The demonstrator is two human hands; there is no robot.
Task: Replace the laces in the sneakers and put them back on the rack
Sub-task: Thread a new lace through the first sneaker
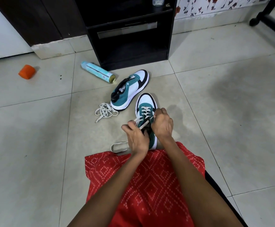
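Note:
A teal, white and black sneaker (145, 102) stands on the floor tiles right in front of me, toe pointing away, with a cream lace (145, 110) crossed through its lower eyelets. My left hand (136, 136) pinches one lace end at the shoe's left side. My right hand (162, 123) grips the lace at the upper right eyelets. A loop of the same lace (117, 147) trails on the floor by my left wrist. The second sneaker (130, 89) lies unlaced farther off to the left, with a loose bundled lace (104, 111) beside its heel.
A black shelf unit (128, 30) stands against the wall behind the shoes. A light-blue spray can (97, 72) lies on its side at its foot. An orange object (27, 72) sits at far left. A black chair base (270, 18) is at top right. Red patterned cloth (143, 181) covers my lap.

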